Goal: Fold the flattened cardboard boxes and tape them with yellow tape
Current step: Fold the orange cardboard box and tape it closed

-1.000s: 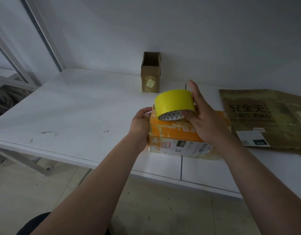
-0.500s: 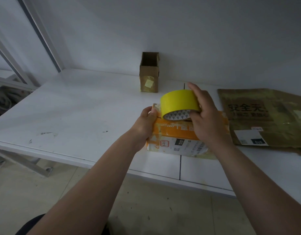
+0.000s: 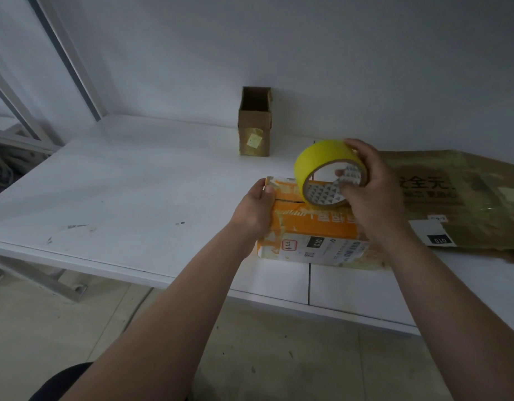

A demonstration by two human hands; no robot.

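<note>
While gripped by the right hand [image 3: 371,195], thumb through the core and fingers over the outer wrap, yellow tape roll [image 3: 326,172] tilted on edge, touching the top of the orange box [image 3: 310,227] near the seam between its closed flaps. Left hand [image 3: 254,211] clamped on the box's left end, thumb pressed on the top flap at the upper left corner, fingers down the side. Orange box resting close to the table's [image 3: 120,198] front edge, right of centre, straddling the joint between two tabletop panels, white shipping label and barcode on the near face. Small brown box [image 3: 254,125] upright and open-topped near the back edge by the wall, well apart from the hands, with a pale patch of tape on its front. Flattened cardboard [image 3: 464,198] lying flat toward the right edge, just beside the orange box, printed with large dark characters and carrying a white label at its near corner. Scuff marks on the tabletop's left portion near the front edge.
</note>
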